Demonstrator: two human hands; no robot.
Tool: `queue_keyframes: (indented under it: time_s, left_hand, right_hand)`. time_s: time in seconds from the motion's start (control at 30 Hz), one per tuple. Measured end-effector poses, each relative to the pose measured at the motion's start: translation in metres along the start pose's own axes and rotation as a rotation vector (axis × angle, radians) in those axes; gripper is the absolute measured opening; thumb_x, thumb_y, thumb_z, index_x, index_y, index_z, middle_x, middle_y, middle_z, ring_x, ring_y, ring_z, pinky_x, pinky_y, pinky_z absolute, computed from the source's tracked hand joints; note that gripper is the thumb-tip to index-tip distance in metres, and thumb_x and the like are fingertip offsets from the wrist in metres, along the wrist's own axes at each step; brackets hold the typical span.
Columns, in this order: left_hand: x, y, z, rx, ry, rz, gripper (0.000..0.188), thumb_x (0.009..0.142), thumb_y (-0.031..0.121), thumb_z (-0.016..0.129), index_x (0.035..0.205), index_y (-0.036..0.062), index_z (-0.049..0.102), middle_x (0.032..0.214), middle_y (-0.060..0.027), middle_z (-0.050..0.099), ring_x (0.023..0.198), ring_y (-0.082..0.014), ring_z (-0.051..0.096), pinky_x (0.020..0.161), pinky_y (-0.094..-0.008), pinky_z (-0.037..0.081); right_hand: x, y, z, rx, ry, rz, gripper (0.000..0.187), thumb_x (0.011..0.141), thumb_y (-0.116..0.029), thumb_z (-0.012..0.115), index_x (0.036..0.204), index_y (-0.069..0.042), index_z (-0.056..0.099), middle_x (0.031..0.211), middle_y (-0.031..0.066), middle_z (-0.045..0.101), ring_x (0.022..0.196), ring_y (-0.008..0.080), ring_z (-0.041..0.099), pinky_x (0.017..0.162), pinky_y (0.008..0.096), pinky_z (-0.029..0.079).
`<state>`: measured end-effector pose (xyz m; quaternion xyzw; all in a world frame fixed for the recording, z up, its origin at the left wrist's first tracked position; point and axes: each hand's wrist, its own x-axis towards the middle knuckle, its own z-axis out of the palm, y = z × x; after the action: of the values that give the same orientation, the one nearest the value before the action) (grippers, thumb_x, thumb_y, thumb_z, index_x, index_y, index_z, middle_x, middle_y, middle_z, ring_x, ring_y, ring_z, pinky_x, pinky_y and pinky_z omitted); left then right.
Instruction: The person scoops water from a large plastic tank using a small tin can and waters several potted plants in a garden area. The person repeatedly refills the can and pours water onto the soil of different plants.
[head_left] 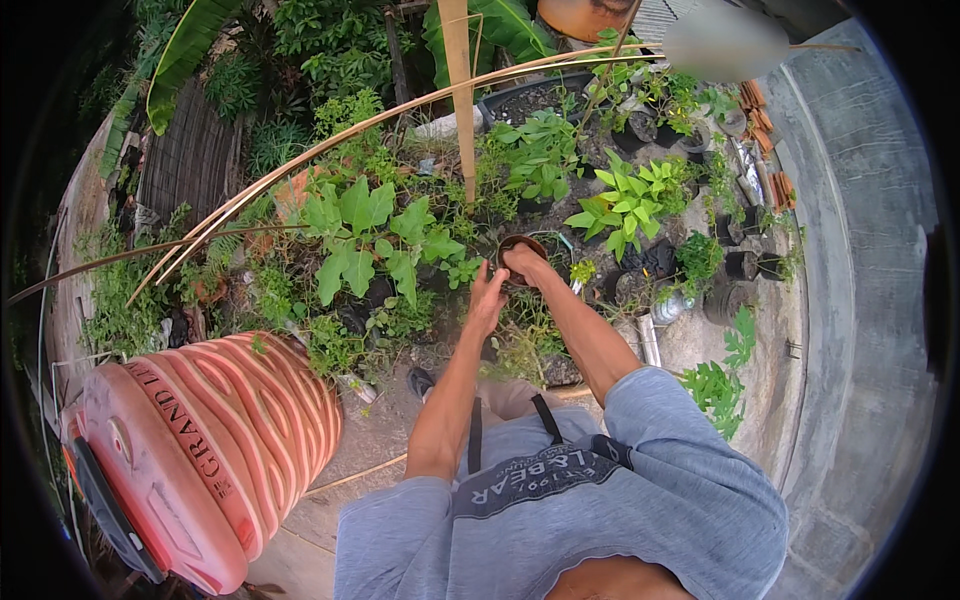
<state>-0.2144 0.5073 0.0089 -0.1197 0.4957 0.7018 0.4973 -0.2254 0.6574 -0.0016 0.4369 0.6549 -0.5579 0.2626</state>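
A small round brown pot [521,240] with a dark rim is in front of me among the plants. My left hand [487,296] is at its near left side, with thumb and fingers closed on the pot's edge. My right hand [524,263] reaches down into the pot's opening from the near right. Its fingertips are hidden inside, so what they touch cannot be seen. Close to my left hand grows a broad-leaved green plant [365,235]. A bright light-green plant [625,205] stands beyond my right hand.
A large red ribbed water tank [215,450] lies at the near left. Long dry stalks [330,135] arch across the bed, and a wooden post [460,100] rises behind the pot. Black planters [740,265], stacked bricks [778,190] and a grey concrete strip [850,250] are on the right.
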Motion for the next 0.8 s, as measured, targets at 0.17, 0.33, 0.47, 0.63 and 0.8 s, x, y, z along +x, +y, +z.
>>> queue_keyframes:
  time_s: [0.17, 0.33, 0.47, 0.63, 0.8]
  left_hand:
    - [0.016, -0.013, 0.020, -0.102, 0.011, -0.056, 0.105, 0.084, 0.032, 0.070, 0.158, 0.0116, -0.001, 0.158, -0.0200, 0.023, 0.142, -0.0364, 0.030, 0.116, -0.0580, 0.018]
    - [0.031, -0.013, 0.031, 0.015, 0.058, -0.084, 0.103, 0.086, 0.035, 0.069, 0.158, 0.0125, -0.001, 0.161, -0.0202, 0.015, 0.145, -0.0387, 0.022, 0.117, -0.0569, 0.020]
    - [0.037, -0.016, 0.046, 0.015, -0.001, -0.100, 0.101, 0.089, 0.036, 0.068, 0.158, 0.0142, -0.001, 0.162, -0.0201, 0.009, 0.147, -0.0401, 0.018, 0.118, -0.0560, 0.020]
    - [0.036, -0.010, 0.051, 0.045, 0.041, -0.112, 0.099, 0.090, 0.033, 0.068, 0.158, 0.0144, -0.002, 0.161, -0.0216, 0.010, 0.146, -0.0411, 0.019, 0.118, -0.0563, 0.021]
    - [0.038, -0.016, 0.055, 0.076, -0.008, -0.101, 0.098, 0.091, 0.032, 0.067, 0.158, 0.0132, -0.001, 0.160, -0.0224, 0.013, 0.146, -0.0410, 0.022, 0.118, -0.0573, 0.022]
  right_hand:
    - [-0.025, -0.014, -0.072, 0.709, -0.387, 0.030, 0.024, 0.099, -0.017, 0.046, 0.080, -0.005, 0.055, 0.071, 0.0022, 0.058, 0.056, 0.0099, 0.049, 0.047, 0.0240, 0.041]
    - [-0.037, -0.086, -0.144, 0.664, 0.144, -0.314, 0.019, 0.096, -0.009, 0.046, 0.084, 0.001, 0.056, 0.074, 0.0081, 0.060, 0.063, 0.0150, 0.058, 0.056, 0.0286, 0.051]
    - [-0.001, -0.088, -0.201, 0.380, 0.345, -0.343, 0.025, 0.099, -0.014, 0.045, 0.110, 0.005, 0.058, 0.107, 0.0145, 0.063, 0.096, 0.0218, 0.064, 0.084, 0.0345, 0.055]
    - [-0.036, -0.057, -0.170, 0.446, 0.267, -0.343, 0.027, 0.099, -0.013, 0.047, 0.113, 0.006, 0.060, 0.111, 0.0164, 0.065, 0.102, 0.0246, 0.066, 0.090, 0.0358, 0.056]
    - [-0.029, 0.016, -0.116, 0.223, -0.145, -0.131, 0.027, 0.095, -0.013, 0.051, 0.107, 0.009, 0.061, 0.106, 0.0219, 0.067, 0.097, 0.0276, 0.068, 0.082, 0.0361, 0.057]
